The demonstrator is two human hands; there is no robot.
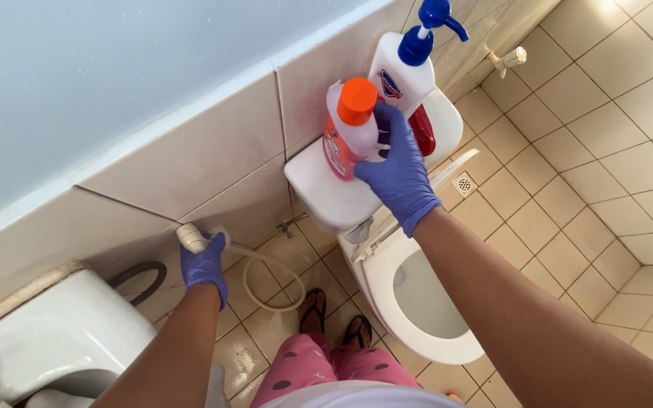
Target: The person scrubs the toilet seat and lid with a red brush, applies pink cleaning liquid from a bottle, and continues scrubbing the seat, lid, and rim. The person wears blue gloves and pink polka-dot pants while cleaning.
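Observation:
My right hand (400, 168), in a blue glove, grips a clear bottle with an orange cap and red liquid (350, 127) standing on the white toilet tank lid (326, 193). Behind it on the lid stands a white pump bottle with a blue pump head (404, 64), and a red object (423, 130) shows beside my hand. My left hand (204, 264), also gloved in blue, holds a white bidet sprayer head (190, 238) low against the tiled wall, its hose (266, 261) looping down to the floor.
The toilet (387, 283) has its seat down and bowl open below the tank. A white basin (54, 340) sits at lower left. Beige tiles cover floor and wall, with a floor drain (464, 183) and a wall tap (509, 59) at the far side. My feet in sandals (334, 317) stand by the bowl.

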